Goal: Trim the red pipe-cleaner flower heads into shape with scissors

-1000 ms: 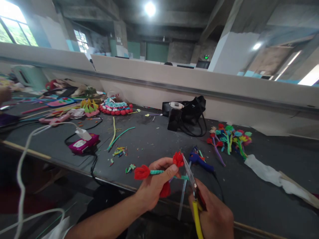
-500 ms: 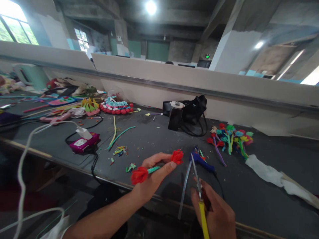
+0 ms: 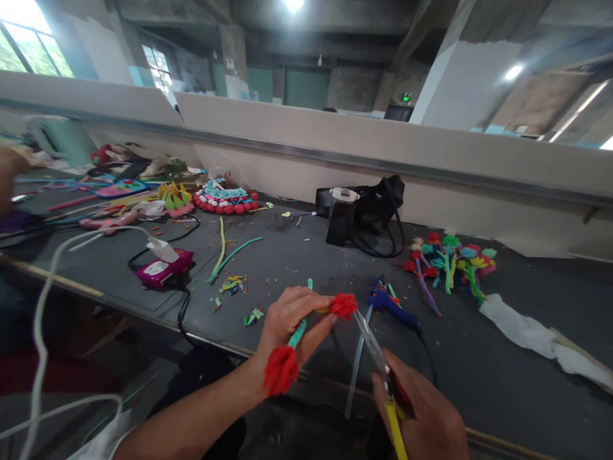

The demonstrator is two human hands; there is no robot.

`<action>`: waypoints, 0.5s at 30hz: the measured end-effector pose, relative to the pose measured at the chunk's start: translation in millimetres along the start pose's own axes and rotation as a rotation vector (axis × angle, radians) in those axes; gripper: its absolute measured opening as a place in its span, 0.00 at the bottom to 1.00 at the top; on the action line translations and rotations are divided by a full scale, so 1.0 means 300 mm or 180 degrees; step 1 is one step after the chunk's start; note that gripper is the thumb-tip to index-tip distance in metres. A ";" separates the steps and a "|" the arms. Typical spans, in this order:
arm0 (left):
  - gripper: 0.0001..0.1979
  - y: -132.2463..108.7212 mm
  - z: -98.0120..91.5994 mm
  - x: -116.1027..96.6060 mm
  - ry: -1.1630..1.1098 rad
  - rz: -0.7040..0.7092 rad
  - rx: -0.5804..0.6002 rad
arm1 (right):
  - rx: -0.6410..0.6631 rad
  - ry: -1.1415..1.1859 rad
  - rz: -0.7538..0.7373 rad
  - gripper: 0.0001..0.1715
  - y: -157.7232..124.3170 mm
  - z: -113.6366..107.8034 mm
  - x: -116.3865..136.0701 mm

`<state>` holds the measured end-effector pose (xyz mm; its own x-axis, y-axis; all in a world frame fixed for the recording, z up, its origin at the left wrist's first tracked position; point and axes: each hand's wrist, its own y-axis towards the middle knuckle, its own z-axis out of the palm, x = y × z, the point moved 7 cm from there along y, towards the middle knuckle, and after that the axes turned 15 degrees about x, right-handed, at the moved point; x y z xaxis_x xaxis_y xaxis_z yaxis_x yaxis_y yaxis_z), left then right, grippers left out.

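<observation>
Between its fingers and thumb my left hand (image 3: 292, 319) pinches a red fluffy flower (image 3: 343, 306) by its short yellowish stem. A second red flower (image 3: 280, 370) on a green twisted stem (image 3: 297, 333) hangs from the same hand, below the palm. My right hand (image 3: 421, 409) grips scissors (image 3: 372, 342) with yellow handles, their blades pointing up and left, the tips at the right edge of the first flower. Just beyond the blades, a blue glue gun (image 3: 390, 306) with a clear glue stick lies on the dark table (image 3: 287, 262).
A bunch of colourful fluffy flowers (image 3: 453, 262) with a white wrapped handle lies right. Behind are a black bag (image 3: 383, 204) and a black box (image 3: 341, 220). Left are a purple power socket (image 3: 165, 268), cut scraps (image 3: 234, 284), a beaded piece (image 3: 225, 197) and a person's hand (image 3: 9, 169).
The scissors' tips have moved left to the held red flower. My left hand has turned, and the second flower now hangs lower. A person's hand has come further into view at far left.
</observation>
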<state>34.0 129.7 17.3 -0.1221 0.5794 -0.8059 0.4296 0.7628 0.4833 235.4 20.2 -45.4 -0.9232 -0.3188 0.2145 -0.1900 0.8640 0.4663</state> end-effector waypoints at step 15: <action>0.07 0.014 0.006 -0.034 0.0617 0.0313 0.0149 | 0.0282 0.0261 0.0137 0.14 -0.024 0.028 -0.029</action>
<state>38.6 126.5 27.0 -0.2454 0.6981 -0.6727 0.4884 0.6884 0.5362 242.1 20.0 -57.8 -0.9014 -0.3083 0.3039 -0.1829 0.9075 0.3782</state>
